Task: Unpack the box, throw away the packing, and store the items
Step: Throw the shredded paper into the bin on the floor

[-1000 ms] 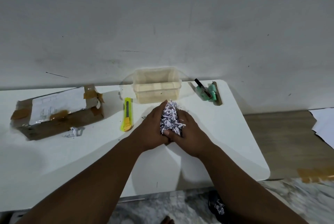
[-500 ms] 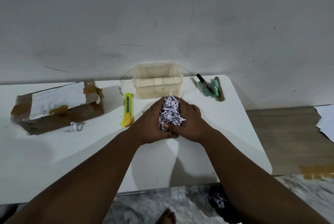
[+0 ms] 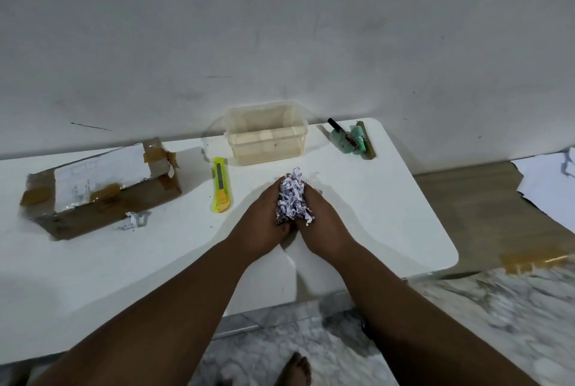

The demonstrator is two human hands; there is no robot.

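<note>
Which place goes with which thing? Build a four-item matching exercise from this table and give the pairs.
Things:
1. shredded paper
2. utility knife
3. cardboard box
4. clear plastic tub

Places:
A. far left of the table
B. at the back edge, by the wall
C. cupped between both hands
D. lying between box and tub

Pairs: 1-C, 2-D, 3-A, 4-B

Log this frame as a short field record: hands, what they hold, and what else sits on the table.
left hand: cupped around shredded paper
right hand: cupped on the other side, pressing the same wad
cardboard box: far left on white table, taped
utility knife: yellow, between box and hands
clear container: by the wall, no lid
green items: right of container
</note>
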